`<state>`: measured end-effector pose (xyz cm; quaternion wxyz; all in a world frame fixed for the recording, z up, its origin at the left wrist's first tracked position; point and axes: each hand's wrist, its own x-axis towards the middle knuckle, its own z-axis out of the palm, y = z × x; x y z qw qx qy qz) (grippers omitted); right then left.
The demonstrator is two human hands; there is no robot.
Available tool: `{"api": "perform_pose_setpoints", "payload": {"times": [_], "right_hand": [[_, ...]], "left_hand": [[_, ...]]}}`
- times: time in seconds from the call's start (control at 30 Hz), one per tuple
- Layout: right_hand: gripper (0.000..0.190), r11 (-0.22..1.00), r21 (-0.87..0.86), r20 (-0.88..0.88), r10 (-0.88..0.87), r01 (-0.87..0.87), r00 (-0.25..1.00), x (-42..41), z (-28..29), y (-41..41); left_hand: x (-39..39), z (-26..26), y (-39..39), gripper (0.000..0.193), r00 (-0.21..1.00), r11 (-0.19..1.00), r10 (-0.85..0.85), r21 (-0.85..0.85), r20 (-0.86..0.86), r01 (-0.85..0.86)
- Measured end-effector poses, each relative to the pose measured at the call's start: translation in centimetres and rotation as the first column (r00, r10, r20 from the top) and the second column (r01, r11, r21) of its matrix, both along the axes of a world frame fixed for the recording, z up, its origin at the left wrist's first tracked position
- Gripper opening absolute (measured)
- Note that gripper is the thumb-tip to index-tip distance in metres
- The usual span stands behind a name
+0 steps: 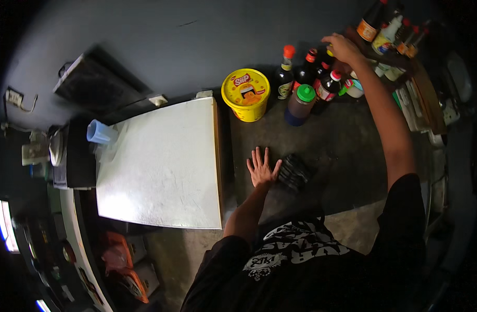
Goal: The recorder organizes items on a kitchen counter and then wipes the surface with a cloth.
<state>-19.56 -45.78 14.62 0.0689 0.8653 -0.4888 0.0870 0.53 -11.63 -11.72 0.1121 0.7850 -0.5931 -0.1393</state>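
My left hand (pixel 263 171) lies palm down with fingers spread on a dark countertop (pixel 258 134). Beside its thumb is a crumpled dark striped cloth (pixel 295 172). My right hand (pixel 343 48) reaches to the back, over a group of bottles. Just under its fingers shows a yellow cap (pixel 330 51); whether the fingers grip it is hidden. Near that hand stand a sauce bottle with a red-and-white cap (pixel 329 86), a dark bottle with an orange-red cap (pixel 286 74), and a squeeze bottle with a green lid (pixel 301 104).
A yellow lidded tub (pixel 246 95) stands left of the bottles. Further left is a white-topped surface (pixel 160 167) with a light blue plastic cup (pixel 101 132) at its far-left edge. A rack (pixel 429 89) at the right carries more bottles (pixel 384 35). Behind rises a grey wall (pixel 207 43).
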Motion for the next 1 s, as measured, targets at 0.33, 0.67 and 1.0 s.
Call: {"api": "perform_pose_setpoints", "payload": {"times": [0.33, 0.67, 1.0], "right_hand": [[0.024, 0.953, 0.272, -0.026, -0.131, 0.134, 0.991, 1.3, 1.5, 0.2], [0.021, 0.971, 0.156, -0.14, -0.159, 0.18, 0.977, 0.8, -0.2, -1.8], [0.034, 0.987, 0.153, 0.074, 0.035, -0.046, 0.997, 1.4, 1.2, -0.8]], "left_hand": [[0.5, -0.3, 0.6, 0.071, 1.0, 0.999, 0.024, 0.042, 0.002, -0.024], [-0.1, -0.1, 0.3, 0.069, 1.0, 0.999, 0.017, 0.045, 0.007, -0.017], [0.2, -0.1, 0.3, 0.069, 1.0, 0.999, 0.026, 0.042, -0.014, -0.025]]}}
